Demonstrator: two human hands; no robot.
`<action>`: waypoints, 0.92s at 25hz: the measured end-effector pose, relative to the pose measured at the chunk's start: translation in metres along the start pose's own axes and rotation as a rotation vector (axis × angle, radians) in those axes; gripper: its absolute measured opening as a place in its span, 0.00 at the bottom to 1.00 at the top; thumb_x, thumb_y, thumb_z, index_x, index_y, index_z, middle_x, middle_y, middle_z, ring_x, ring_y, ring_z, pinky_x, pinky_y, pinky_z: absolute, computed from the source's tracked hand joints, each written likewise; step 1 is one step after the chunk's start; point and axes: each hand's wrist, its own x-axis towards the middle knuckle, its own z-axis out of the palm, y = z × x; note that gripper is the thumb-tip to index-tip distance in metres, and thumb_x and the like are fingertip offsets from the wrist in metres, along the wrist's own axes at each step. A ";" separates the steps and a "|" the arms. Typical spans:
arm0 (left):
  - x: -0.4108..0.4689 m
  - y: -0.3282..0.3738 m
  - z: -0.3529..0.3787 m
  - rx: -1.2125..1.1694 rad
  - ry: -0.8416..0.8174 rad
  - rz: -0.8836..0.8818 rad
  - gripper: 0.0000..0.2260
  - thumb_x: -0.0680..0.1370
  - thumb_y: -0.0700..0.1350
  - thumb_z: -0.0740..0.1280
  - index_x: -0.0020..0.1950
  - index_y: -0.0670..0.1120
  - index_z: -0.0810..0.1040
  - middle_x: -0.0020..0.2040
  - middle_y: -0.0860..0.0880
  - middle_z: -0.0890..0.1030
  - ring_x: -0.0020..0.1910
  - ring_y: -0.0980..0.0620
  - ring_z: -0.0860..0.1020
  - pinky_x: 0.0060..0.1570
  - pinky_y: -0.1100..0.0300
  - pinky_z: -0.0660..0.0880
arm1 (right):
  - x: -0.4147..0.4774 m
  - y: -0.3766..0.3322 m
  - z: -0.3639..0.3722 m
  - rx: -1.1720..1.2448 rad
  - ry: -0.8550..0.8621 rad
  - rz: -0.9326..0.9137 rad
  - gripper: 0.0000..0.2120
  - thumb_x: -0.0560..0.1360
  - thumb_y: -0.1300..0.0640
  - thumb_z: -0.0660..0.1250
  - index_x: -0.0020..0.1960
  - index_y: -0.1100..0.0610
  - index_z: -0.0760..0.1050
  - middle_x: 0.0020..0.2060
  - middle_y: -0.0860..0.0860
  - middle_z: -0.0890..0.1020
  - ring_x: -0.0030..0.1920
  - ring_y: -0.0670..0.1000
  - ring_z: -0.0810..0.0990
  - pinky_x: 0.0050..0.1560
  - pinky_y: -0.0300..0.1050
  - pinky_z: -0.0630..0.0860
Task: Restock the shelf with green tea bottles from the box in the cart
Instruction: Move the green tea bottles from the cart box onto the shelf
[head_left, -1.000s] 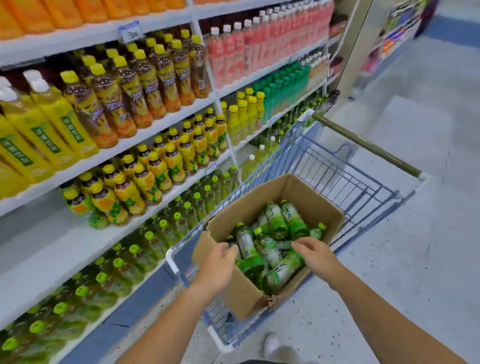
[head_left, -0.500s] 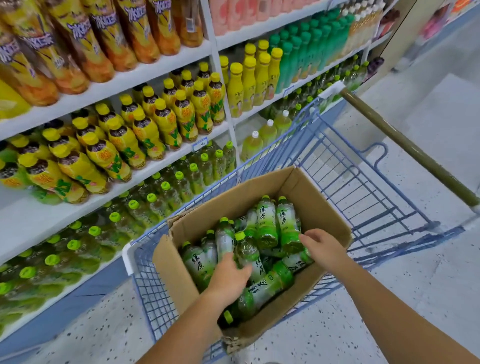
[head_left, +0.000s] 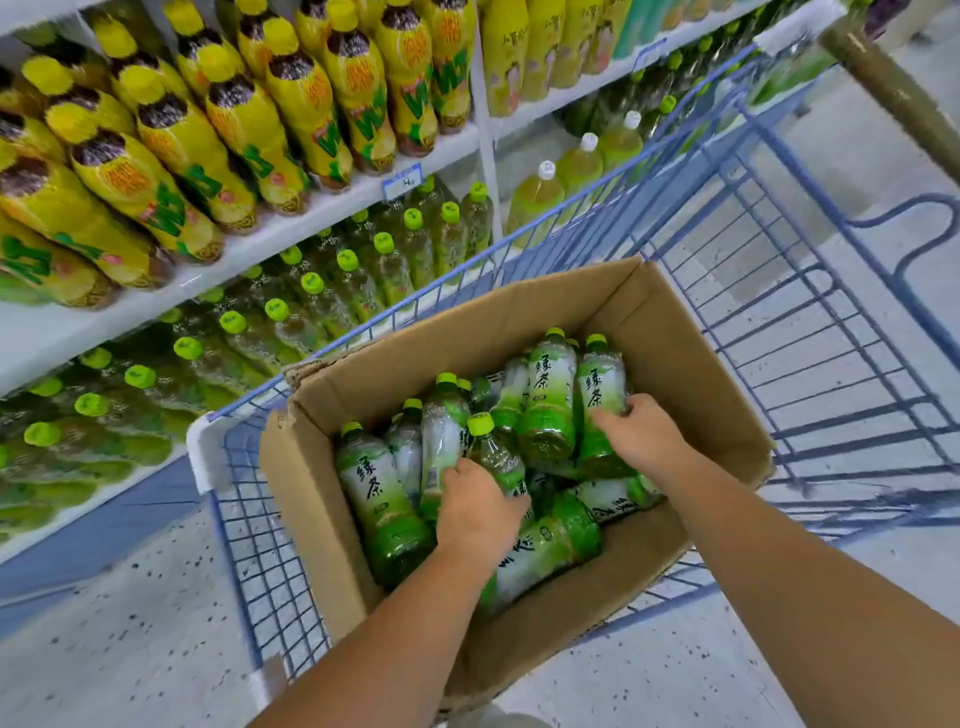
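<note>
An open cardboard box (head_left: 691, 353) sits in a blue wire cart (head_left: 810, 332). Several green tea bottles (head_left: 379, 493) with green caps lie piled inside it. My left hand (head_left: 478, 512) is down in the pile, its fingers curled round a bottle with a bright green cap (head_left: 493, 457). My right hand (head_left: 641, 431) grips the lower body of a bottle at the right of the pile (head_left: 600, 389). On the lower shelf at the left stand rows of green tea bottles (head_left: 311, 306).
White shelves (head_left: 291, 234) at the left carry yellow-labelled bottles above and green-capped ones below. Large pale bottles with white caps (head_left: 540, 192) stand behind the cart's rim. The cart's handle bar (head_left: 893, 88) crosses the top right. Speckled floor lies around the cart.
The view has dropped closer to the box. Both hands have gone deeper into the pile, and each has closed round a bottle.
</note>
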 end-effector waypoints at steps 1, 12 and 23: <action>0.003 0.000 0.003 0.060 0.037 -0.003 0.32 0.73 0.54 0.77 0.66 0.37 0.69 0.62 0.42 0.73 0.55 0.43 0.79 0.53 0.50 0.80 | 0.006 0.001 0.002 0.010 -0.010 0.017 0.30 0.75 0.41 0.68 0.68 0.59 0.67 0.51 0.53 0.78 0.51 0.55 0.78 0.50 0.51 0.75; 0.007 -0.012 0.026 -0.199 0.041 0.161 0.25 0.72 0.42 0.78 0.58 0.47 0.63 0.56 0.45 0.76 0.56 0.44 0.78 0.57 0.47 0.79 | -0.003 0.013 -0.008 0.328 -0.133 0.149 0.23 0.70 0.59 0.78 0.61 0.61 0.75 0.53 0.58 0.82 0.54 0.62 0.81 0.59 0.61 0.78; -0.016 -0.016 -0.041 -0.576 0.056 0.376 0.29 0.65 0.39 0.83 0.58 0.56 0.73 0.52 0.55 0.84 0.50 0.61 0.82 0.51 0.68 0.77 | -0.091 0.029 -0.004 0.431 -0.178 -0.018 0.21 0.63 0.66 0.75 0.55 0.57 0.78 0.45 0.58 0.84 0.44 0.57 0.83 0.47 0.54 0.80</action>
